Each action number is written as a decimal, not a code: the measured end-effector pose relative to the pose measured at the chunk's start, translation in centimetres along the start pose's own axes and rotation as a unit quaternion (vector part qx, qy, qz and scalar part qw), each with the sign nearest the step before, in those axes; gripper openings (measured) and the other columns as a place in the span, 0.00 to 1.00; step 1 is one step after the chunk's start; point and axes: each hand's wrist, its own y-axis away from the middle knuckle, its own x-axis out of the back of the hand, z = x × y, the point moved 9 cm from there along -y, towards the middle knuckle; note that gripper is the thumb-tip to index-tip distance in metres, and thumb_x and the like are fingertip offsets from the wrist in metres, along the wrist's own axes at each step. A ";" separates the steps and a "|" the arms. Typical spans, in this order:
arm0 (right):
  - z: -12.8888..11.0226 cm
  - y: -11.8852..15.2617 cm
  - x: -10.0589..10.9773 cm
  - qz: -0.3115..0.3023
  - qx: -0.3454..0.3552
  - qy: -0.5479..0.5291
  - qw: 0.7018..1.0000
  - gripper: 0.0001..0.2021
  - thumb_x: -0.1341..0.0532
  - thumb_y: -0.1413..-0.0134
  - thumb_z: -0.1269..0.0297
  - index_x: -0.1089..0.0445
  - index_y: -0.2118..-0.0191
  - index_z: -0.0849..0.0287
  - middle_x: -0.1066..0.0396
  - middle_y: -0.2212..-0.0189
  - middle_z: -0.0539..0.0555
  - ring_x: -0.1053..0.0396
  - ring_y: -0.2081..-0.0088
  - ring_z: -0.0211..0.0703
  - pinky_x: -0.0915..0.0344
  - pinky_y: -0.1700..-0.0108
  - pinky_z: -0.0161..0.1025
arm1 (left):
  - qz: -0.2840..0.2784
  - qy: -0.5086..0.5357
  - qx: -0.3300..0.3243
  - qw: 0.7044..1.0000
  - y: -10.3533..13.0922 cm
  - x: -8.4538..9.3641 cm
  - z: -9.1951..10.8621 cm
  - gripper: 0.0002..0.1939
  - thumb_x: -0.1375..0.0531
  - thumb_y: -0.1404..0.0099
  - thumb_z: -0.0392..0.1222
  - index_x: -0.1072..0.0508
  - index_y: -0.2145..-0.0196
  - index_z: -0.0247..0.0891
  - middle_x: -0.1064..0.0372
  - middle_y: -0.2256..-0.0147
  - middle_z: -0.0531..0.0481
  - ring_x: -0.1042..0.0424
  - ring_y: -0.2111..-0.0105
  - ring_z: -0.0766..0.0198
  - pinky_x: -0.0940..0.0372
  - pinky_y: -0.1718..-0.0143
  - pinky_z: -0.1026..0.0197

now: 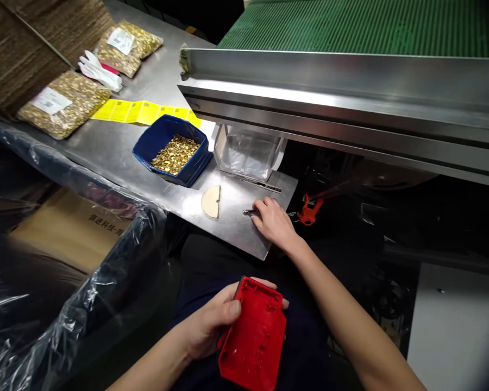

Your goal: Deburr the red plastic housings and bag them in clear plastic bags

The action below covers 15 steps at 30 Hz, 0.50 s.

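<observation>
My left hand (218, 315) grips a red plastic housing (255, 331) above my lap, thumb along its left edge and fingers wrapped behind it. The open inner side of the housing faces me and shows small posts and ribs. At the metal table's near right corner, my right hand (274, 224) closes its fingers around a small dark metal tool (250, 212). Only the tool's narrow end shows, so its exact kind is hidden. To its left lies a pale half-round piece (211, 202) with a small notch in its straight edge.
A blue bin (146, 149) of small brass-coloured parts stands on the metal table (171, 198), beside a tray of clear plastic bags (248, 155). Behind are yellow labels (134, 112), filled bags (67, 106) and white gloves (100, 71). A green conveyor (350, 27) overhangs the right. Orange-handled tool (309, 210) nearby.
</observation>
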 end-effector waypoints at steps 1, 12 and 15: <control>0.2 0.5 0.2 -0.001 -0.006 -0.029 1.000 0.07 0.41 0.36 0.66 0.30 0.55 0.58 0.29 0.56 0.59 0.31 0.52 0.54 0.34 0.48 0.48 | 0.000 -0.004 0.000 1.000 0.2 0.1 -0.1 0.42 0.29 0.43 0.60 0.34 0.39 0.35 0.37 0.37 0.24 0.24 0.49 0.39 0.32 0.47 0.42; -5.5 14.7 8.4 -0.021 0.113 -0.239 0.964 0.17 0.38 0.36 0.71 0.31 0.43 0.52 0.24 0.54 0.54 0.25 0.55 0.44 0.27 0.54 0.39 | -0.021 -0.076 0.030 0.996 -0.3 -0.1 0.6 0.41 0.28 0.44 0.60 0.31 0.40 0.37 0.26 0.53 0.43 0.26 0.58 0.59 0.34 0.57 0.62; -7.1 16.2 8.7 -0.025 0.178 -0.157 0.971 0.22 0.40 0.35 0.76 0.35 0.38 0.57 0.24 0.51 0.58 0.25 0.53 0.45 0.26 0.52 0.41 | -0.030 -0.091 0.045 0.994 -0.8 -0.6 0.6 0.39 0.29 0.43 0.61 0.31 0.40 0.38 0.27 0.56 0.45 0.28 0.61 0.61 0.34 0.57 0.63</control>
